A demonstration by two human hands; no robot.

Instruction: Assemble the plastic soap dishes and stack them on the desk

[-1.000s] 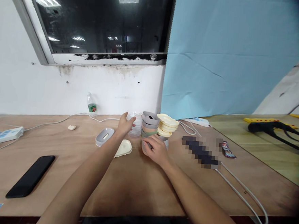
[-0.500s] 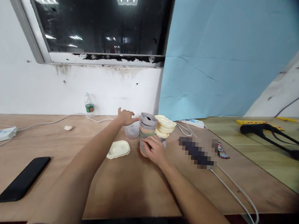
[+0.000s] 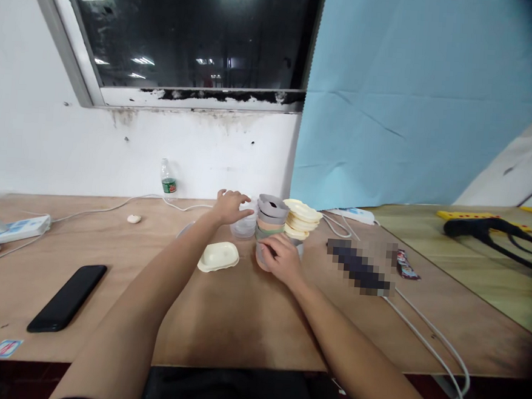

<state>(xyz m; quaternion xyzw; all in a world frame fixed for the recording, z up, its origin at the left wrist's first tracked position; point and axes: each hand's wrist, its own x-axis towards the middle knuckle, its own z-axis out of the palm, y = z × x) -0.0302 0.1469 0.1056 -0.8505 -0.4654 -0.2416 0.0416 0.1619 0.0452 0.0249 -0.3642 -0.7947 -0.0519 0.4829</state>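
My left hand (image 3: 232, 207) reaches across the table with fingers apart, over the near left side of the clear plastic tubs (image 3: 244, 227), which it partly covers. Just right of its fingertips stands a stack of bowls (image 3: 272, 207), grey on top with peach and green ones below. At the stack's lower front is my right hand (image 3: 284, 260), its fingers curled and pressed together; whatever they pinch is hidden. Cream scalloped lids or dishes (image 3: 302, 213) are piled behind and right of the stack. A single cream lid (image 3: 219, 256) lies flat under my left forearm's right side.
A black phone (image 3: 68, 298) and a white pebble-like thing (image 3: 134, 219) lie to the left. A green-labelled bottle (image 3: 168, 183) stands by the wall. Power strips (image 3: 15, 230), white cables (image 3: 424, 341), a snack wrapper (image 3: 408, 265) and a blurred dark object (image 3: 356, 266) are around.
My view has tilted down and turned a little left, so everything sits further right and higher. The left hand has shifted slightly off the bowl stack; the right stays at its front.
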